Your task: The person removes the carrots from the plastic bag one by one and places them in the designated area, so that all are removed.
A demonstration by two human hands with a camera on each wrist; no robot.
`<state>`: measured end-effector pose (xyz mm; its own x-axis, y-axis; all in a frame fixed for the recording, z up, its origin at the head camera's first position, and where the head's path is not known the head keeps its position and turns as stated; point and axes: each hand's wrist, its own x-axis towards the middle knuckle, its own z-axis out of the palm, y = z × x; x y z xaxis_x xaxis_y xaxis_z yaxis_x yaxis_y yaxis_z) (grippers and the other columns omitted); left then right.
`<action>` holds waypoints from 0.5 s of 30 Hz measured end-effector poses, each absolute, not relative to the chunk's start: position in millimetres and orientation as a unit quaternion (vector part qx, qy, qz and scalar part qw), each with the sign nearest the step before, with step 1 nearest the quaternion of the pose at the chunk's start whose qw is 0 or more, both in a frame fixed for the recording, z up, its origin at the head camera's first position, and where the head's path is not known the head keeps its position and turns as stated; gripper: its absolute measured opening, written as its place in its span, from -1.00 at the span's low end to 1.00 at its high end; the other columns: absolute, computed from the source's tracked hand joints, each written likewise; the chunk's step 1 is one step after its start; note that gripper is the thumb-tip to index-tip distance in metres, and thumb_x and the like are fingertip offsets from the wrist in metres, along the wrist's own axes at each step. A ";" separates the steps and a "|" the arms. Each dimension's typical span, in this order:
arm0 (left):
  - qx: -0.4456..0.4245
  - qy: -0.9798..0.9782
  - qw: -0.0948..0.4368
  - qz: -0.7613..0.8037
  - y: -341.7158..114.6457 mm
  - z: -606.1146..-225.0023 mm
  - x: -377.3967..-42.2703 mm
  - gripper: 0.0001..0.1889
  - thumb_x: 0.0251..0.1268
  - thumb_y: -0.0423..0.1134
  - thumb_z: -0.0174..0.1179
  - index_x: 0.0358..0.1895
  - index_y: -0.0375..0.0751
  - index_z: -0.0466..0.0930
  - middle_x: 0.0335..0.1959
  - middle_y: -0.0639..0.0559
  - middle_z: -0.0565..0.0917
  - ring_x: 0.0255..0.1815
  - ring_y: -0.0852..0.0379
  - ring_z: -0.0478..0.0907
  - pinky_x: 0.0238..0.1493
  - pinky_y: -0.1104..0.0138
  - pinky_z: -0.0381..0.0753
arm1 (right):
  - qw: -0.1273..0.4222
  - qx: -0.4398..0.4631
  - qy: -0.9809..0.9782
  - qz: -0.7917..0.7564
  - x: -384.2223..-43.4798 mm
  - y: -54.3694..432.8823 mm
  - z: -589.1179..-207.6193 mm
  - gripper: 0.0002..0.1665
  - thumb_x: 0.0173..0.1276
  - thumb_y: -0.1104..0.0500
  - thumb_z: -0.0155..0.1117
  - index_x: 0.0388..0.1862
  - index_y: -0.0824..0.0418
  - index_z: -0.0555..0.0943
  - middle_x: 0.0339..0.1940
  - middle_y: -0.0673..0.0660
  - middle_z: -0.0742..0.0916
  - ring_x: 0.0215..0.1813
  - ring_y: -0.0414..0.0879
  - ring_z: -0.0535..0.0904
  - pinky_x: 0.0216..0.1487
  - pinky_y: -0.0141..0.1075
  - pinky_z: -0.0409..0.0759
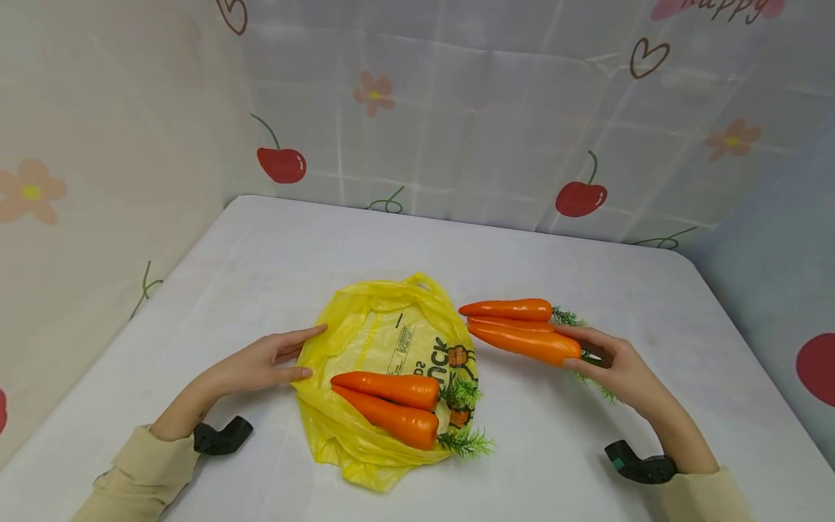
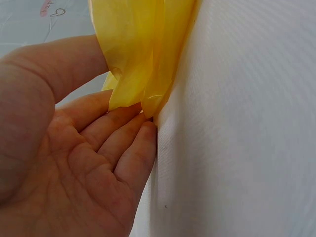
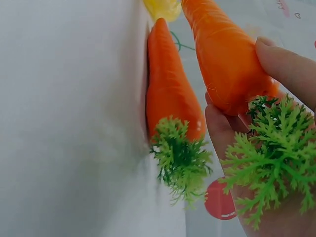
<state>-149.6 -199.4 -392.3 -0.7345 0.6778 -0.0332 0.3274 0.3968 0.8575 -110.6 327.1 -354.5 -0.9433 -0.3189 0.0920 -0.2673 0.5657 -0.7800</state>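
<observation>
My right hand (image 1: pixel 616 360) grips a glossy orange carrot (image 1: pixel 522 344) near its leafy end, with its tip pointing left toward the bag. In the right wrist view, this carrot (image 3: pixel 224 59) is between thumb and fingers, green leaves (image 3: pixel 276 153) spread over the palm. Two other carrots (image 1: pixel 509 309) lie just behind it. A yellow plastic bag (image 1: pixel 365 341) lies spread out at the centre, two carrots (image 1: pixel 391 391) on it with leaves to the right. My left hand (image 1: pixel 264 362) touches the bag's left edge, thumb and straight fingers apart; bag folds (image 2: pixel 133 54) cover some fingertips in the left wrist view.
The white-covered table (image 1: pixel 261 254) meets a hanging cloth (image 1: pixel 457 145) with cherries and flowers at the back. Similar printed cloth (image 1: pixel 98 130) stands at the left, and a bluish one (image 1: pixel 783 239) at the right. Black devices (image 1: pixel 223 436) sit at both wrists.
</observation>
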 end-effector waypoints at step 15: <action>0.304 0.813 0.197 0.456 -198.3 -389.0 -148.2 -0.28 0.29 -0.23 0.21 0.41 -0.41 0.08 0.39 -0.34 0.12 0.36 -0.21 0.11 0.22 0.12 0.25 | 0.034 -0.149 0.897 -0.414 -102.8 330.4 -363.4 -0.45 0.29 0.20 0.29 0.24 0.32 0.46 0.21 0.28 0.50 0.17 -0.26 0.40 0.03 -0.63 0.35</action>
<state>-148.2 -198.3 -389.0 -0.7372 0.6743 -0.0428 0.3143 0.3983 0.8617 -102.8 330.4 -363.4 -0.9531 -0.2963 0.0621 -0.2393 0.6118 -0.7539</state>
